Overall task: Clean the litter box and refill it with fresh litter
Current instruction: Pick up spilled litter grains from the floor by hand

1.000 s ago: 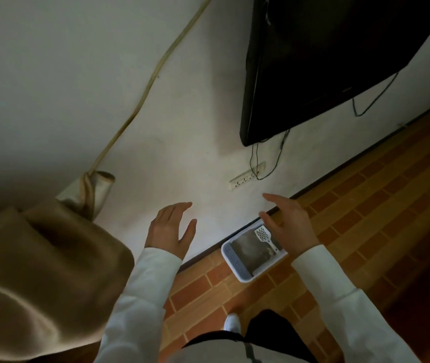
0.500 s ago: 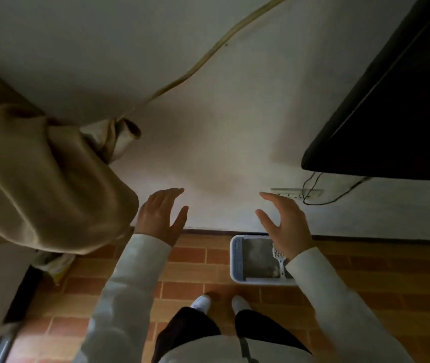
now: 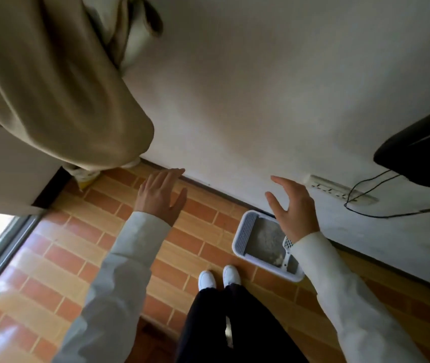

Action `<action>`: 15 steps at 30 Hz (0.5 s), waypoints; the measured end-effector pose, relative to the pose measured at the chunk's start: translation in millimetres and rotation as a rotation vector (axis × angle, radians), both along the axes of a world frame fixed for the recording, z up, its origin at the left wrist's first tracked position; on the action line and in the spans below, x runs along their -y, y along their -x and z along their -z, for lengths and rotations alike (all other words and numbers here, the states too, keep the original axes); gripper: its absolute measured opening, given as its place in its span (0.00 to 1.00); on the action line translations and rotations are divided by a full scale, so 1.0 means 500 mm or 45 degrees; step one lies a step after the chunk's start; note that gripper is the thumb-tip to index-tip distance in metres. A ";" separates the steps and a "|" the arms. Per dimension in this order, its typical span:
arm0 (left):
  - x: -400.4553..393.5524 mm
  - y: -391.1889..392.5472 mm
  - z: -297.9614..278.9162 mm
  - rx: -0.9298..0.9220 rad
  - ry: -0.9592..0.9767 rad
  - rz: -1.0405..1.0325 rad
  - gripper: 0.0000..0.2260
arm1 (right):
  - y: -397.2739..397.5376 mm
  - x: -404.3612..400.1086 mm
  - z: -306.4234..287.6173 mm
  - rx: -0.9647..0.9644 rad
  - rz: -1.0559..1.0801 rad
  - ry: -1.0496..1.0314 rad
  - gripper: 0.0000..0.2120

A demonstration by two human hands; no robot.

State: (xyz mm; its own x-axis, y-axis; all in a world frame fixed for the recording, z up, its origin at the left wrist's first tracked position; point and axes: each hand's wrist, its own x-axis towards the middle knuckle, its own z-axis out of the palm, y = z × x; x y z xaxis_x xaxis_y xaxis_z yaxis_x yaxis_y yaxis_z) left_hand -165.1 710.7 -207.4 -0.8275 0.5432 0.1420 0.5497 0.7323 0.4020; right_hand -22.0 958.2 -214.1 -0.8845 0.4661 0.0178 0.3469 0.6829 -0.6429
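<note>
Room: white wall (image 3: pixel 248 87), brick-pattern floor (image 3: pixel 59 258), beige curtain (image 3: pixel 46 82) at ten o'clock, dark screen (image 3: pixel 423 153) at three o'clock with a power strip (image 3: pixel 337 189) and cables below.

Litter box (image 3: pixel 245 235): on the floor against the wall, at five o'clock, just ahead of our white shoes (image 3: pixel 219 277); grey litter inside, scoop (image 3: pixel 287 248) resting in it.

Left hand (image 3: pixel 160 196): raised, fingers spread, holding nothing, well apart from the box.

Right hand (image 3: pixel 293 208): raised above the box, fingers spread, holding nothing.

Risks, as we judge them: a careless lift tips litter onto the floor; cables at three o'clock could snag.
</note>
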 end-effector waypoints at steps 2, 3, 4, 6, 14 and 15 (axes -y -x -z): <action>0.011 0.005 0.064 0.010 0.080 0.001 0.22 | 0.021 0.007 0.066 0.012 -0.012 0.003 0.18; 0.018 0.008 0.102 0.016 0.103 0.004 0.22 | 0.032 0.011 0.102 0.010 -0.016 0.000 0.18; 0.024 0.011 0.141 0.023 0.116 0.006 0.22 | 0.043 0.014 0.140 0.003 -0.016 0.001 0.18; 0.035 0.019 0.229 0.026 0.126 0.002 0.22 | 0.063 0.017 0.224 -0.016 -0.023 -0.001 0.17; 0.048 0.062 0.648 0.049 0.171 -0.020 0.21 | 0.127 0.013 0.634 0.067 -0.049 0.004 0.17; 0.043 0.067 0.701 0.050 0.177 -0.026 0.20 | 0.132 0.011 0.692 0.090 -0.042 0.006 0.18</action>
